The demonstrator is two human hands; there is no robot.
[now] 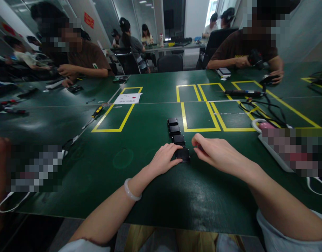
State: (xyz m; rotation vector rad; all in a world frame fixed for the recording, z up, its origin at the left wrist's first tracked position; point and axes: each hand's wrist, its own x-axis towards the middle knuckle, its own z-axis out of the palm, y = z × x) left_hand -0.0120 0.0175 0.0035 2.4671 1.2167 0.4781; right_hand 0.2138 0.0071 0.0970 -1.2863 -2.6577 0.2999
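On the dark green tabletop (103,175), four small black square blocks (176,138) are lying in a row; left hand (165,159) is resting fingers on the nearest block (183,154), right hand (216,152) is pinching narrowly just beside it.

A long green table (71,168) with yellow taped rectangles (115,112); office chairs (170,63) behind.
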